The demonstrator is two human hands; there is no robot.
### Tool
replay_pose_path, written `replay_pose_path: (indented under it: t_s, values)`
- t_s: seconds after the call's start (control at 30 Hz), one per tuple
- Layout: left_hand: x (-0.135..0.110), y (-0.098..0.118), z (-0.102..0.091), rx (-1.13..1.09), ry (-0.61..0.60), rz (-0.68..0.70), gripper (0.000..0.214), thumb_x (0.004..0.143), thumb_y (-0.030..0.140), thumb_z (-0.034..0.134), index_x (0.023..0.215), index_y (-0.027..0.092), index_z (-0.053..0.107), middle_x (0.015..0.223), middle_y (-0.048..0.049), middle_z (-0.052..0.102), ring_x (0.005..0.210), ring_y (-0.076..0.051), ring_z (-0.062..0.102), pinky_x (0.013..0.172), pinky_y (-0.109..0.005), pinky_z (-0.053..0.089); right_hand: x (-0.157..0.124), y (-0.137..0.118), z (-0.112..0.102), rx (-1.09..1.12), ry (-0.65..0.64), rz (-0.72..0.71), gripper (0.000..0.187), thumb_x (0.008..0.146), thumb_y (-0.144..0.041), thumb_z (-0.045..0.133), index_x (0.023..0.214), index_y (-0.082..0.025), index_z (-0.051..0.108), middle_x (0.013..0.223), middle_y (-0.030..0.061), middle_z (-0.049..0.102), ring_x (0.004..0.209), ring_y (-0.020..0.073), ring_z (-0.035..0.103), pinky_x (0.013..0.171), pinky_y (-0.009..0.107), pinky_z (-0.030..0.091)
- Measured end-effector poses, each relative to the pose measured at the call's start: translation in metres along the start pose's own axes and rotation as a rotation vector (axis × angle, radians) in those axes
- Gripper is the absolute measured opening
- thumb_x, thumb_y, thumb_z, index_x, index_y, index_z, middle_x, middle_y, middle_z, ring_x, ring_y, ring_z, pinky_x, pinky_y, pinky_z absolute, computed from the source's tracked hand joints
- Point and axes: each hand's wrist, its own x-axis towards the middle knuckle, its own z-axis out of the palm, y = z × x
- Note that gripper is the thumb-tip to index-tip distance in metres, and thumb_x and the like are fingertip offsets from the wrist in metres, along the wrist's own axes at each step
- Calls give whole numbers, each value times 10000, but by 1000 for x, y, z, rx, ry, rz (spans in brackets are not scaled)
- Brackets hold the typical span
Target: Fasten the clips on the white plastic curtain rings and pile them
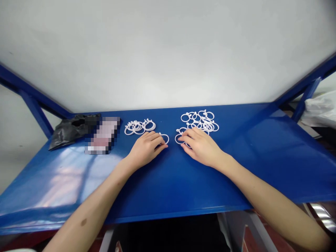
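My left hand [147,147] is closed in a pinch on a white plastic ring [168,139], which has a small knob on its rim. My fingers cover the ring's left part. Just to the right, my right hand [201,147] has thumb and fingers closed around another white ring [175,140] at the near edge of a loose pile of rings [215,126]. The palm and fingers hide some of that pile. Beyond my left hand lies a second group of white rings [128,132], overlapping in a row with their knobs toward the back.
The rings lie on a blue tabletop [178,189] against a pale wall. At the left are a black plastic bag [65,131] and a blurred-out, phone-shaped object [105,134]. Blue frame bars [36,112] rise on both sides. A whitish plastic bag [320,108] sits beyond the right edge.
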Motion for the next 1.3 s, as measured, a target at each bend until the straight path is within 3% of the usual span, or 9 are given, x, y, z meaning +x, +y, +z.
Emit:
replay_pose_path:
  t_s: [0.17,0.3,0.5,0.67,0.83,0.97,1.1,1.3]
  values:
    - [1,1,2,-11,11,7,218,1004,341,561,873,189,643,856,-27,693,793,-172,604,787,-331,475,-2,14,-1,-39,-50,114,217,957,-202,537,1107,-152,685,1072,116,657,973,263,608,875,427,515]
    - [2,3,1,-11,55,31,197,1007,325,556,901,198,663,892,-31,714,802,-169,608,789,-332,479,-2,15,12,65,-117,70,225,972,-141,513,1142,-141,660,1085,106,649,997,234,627,886,386,535]
    - [2,9,7,-19,52,107,165,1010,295,552,978,227,699,992,-30,745,858,-170,614,786,-331,465,0,2,22,186,-97,34,163,991,-149,521,1073,-158,661,1012,84,654,943,200,633,821,345,546]
    - [2,12,15,21,11,129,197,1023,304,529,965,211,692,974,-26,747,833,-170,601,738,-326,435,0,-1,18,205,-118,30,131,996,-177,530,1033,-164,655,995,70,669,919,193,646,778,322,528]
    - [1,12,15,-30,-4,100,193,1018,303,535,992,214,704,962,-35,739,841,-174,597,766,-332,446,-1,7,3,191,-174,66,91,952,-173,549,931,-186,636,931,39,672,765,159,624,684,290,472]
    - [2,14,12,-68,-36,102,198,1020,308,529,998,225,707,999,-38,738,903,-178,616,792,-334,454,0,16,-3,172,-71,230,56,899,-172,567,886,-197,614,894,28,682,730,155,622,655,286,444]
    - [3,15,12,-73,-46,132,174,1004,337,566,1008,223,696,1026,-36,733,923,-185,609,786,-338,441,1,11,7,252,66,374,69,912,-217,552,878,-193,607,877,34,685,675,140,604,638,282,443]
    - [3,17,14,-159,-15,131,123,1007,268,549,962,204,644,1019,-46,697,897,-179,592,809,-325,488,5,-13,20,363,73,423,74,925,-224,570,866,-198,607,885,25,692,685,132,603,642,269,428]
